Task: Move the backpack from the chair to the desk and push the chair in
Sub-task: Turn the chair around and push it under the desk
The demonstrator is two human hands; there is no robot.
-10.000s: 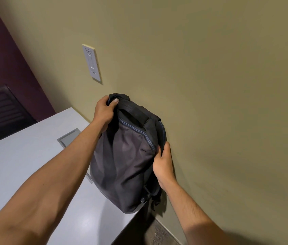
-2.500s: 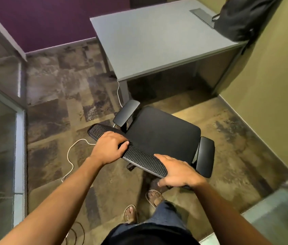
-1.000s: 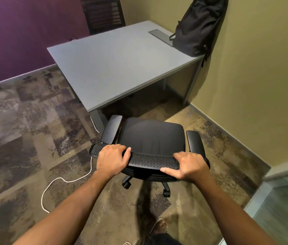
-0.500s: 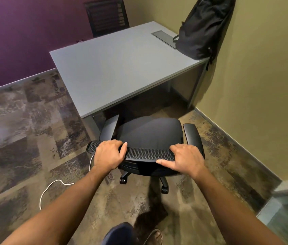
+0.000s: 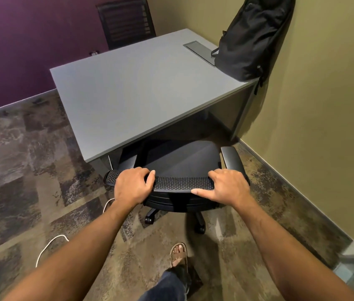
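Note:
The black backpack [image 5: 252, 38] stands upright on the far right corner of the grey desk [image 5: 141, 92], leaning against the olive wall. The black office chair [image 5: 178, 158] faces the desk's near edge, the front of its seat under the desktop. My left hand [image 5: 132, 184] grips the left end of the mesh backrest top. My right hand [image 5: 228, 185] grips its right end, thumb along the rim. The chair's left armrest is partly hidden under the desk edge; the right armrest [image 5: 232, 161] shows beside the desk leg.
A second black chair [image 5: 126, 22] stands behind the desk by the purple wall. A white cable [image 5: 50, 244] lies on the patterned carpet left of the chair. The olive wall [image 5: 323, 105] runs close on the right. My sandalled foot [image 5: 179, 255] is behind the chair's casters.
The chair has rolled forward toward the desk, its seat front now under the desktop. Both hands stay on the backrest. I have stepped closer behind it.

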